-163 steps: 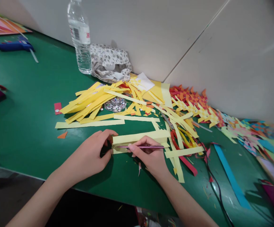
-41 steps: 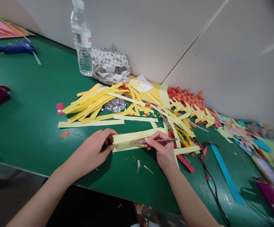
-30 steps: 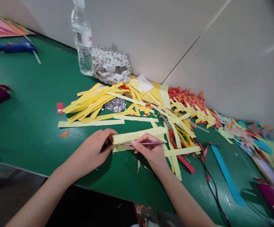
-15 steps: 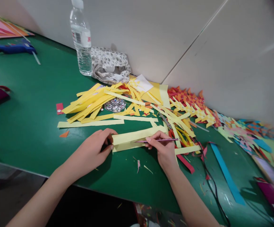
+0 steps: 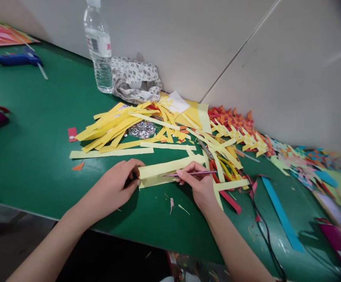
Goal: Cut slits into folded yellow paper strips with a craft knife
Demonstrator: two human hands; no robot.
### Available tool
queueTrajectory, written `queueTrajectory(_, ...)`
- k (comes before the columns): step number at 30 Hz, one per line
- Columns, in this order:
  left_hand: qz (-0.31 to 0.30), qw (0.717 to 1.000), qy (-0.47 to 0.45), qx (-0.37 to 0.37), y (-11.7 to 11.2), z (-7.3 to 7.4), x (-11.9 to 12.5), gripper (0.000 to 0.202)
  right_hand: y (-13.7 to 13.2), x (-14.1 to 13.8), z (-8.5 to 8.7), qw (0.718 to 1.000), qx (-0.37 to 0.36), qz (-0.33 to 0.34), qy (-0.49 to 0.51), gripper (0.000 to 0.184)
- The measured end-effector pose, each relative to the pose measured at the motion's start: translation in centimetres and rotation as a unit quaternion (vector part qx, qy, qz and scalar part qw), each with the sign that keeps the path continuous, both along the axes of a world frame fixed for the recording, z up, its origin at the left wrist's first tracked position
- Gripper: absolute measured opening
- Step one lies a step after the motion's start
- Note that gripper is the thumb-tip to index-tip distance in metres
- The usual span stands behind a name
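A pale yellow paper strip (image 5: 170, 165), folded lengthwise, lies in front of me on the green table. Its left end is pinched between the thumb and fingers of my left hand (image 5: 120, 182). My right hand (image 5: 198, 182) grips a slim, pinkish-purple, pen-like tool (image 5: 200, 172). The tool's fine tip points left and lies over the fold of the strip; I cannot tell its exact kind. The fingers of that hand rest near the strip's right half. Small paper scraps (image 5: 171, 204) are scattered just below the strip.
Yellow paper strips (image 5: 114, 125) are piled behind, beside a bag of googly eyes (image 5: 142, 129). Scissors (image 5: 205, 148) lie among strips on the right. A water bottle (image 5: 100, 51) and floral pouch (image 5: 136, 76) stand by the wall. A black cable (image 5: 264, 223) crosses the right side.
My right hand and the tool have shifted a little to the left along the strip. My left hand keeps its pinch on the left end. The whole view has drifted slightly.
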State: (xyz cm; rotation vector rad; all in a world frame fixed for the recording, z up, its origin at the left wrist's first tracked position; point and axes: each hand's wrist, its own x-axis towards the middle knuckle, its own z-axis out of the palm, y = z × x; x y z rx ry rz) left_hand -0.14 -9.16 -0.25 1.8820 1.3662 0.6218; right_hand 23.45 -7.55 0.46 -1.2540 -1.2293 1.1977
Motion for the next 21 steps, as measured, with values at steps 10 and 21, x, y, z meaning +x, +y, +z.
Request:
queueTrajectory(10, -0.001, 1.0, -0.001, 0.001, -0.01, -0.04, -0.1, 0.025, -0.41, -0.14, 0.16, 1.0, -0.001, 0.024, -0.017, 0.022)
queueTrajectory(21, 0.002, 1.0, -0.001, 0.001, 0.0, -0.04, -0.12, 0.027, -0.32, -0.18, 0.09, 1.0, 0.002, 0.015, -0.017, 0.023)
